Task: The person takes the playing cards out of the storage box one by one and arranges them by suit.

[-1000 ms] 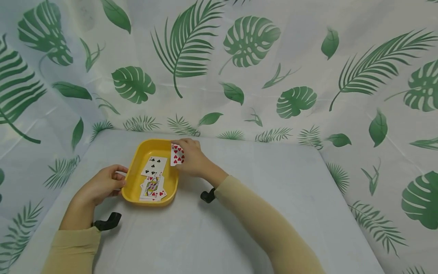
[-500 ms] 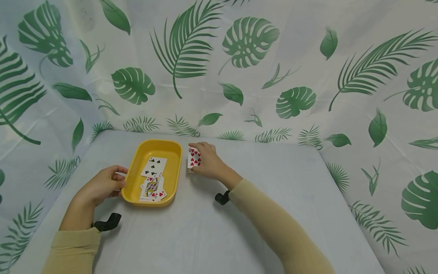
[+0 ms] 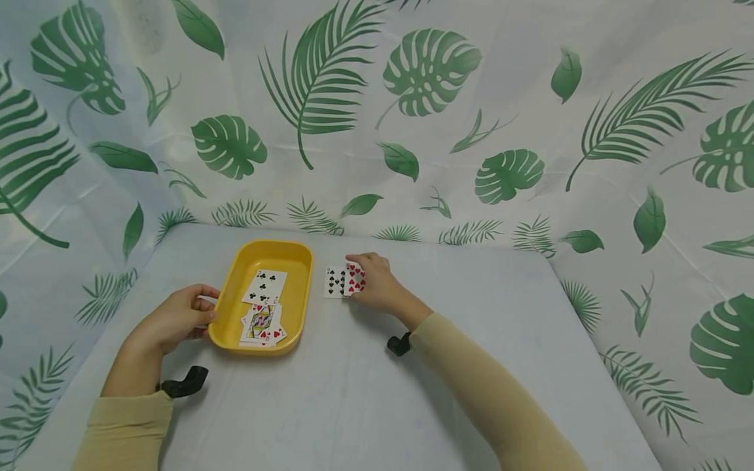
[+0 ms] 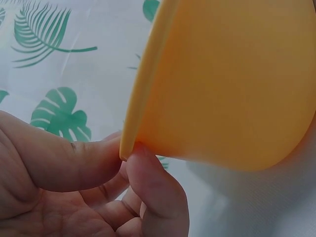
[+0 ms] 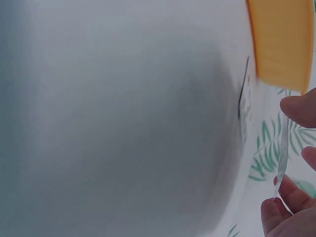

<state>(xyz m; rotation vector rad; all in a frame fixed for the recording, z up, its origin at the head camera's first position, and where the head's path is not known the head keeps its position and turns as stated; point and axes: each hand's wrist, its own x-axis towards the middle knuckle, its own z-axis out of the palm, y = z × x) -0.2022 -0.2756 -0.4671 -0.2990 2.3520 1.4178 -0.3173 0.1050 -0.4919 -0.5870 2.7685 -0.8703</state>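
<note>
The right hand [image 3: 377, 284] pinches a red hearts playing card [image 3: 355, 279], upright, just right of the shallow yellow plastic tray [image 3: 300, 261], beside a black-pipped card [image 3: 334, 282] lying flat on the surface. The left hand [image 3: 177, 317] pinches the tray's left rim.

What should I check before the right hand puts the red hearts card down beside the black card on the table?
1. Right hand grip on the hearts card: ok, fingers pinch its edges.
2. Black card lies flat on the table: ok, face up, right of the tray.
3. Free space right of the black card: ok, bare cloth there.
4. Left hand steadies the yellow tray: ok, thumb and finger pinch its rim.
5. Cards in the tray stay inside: ok.
6. Hearts card clear of the table: cannot tell.
</note>
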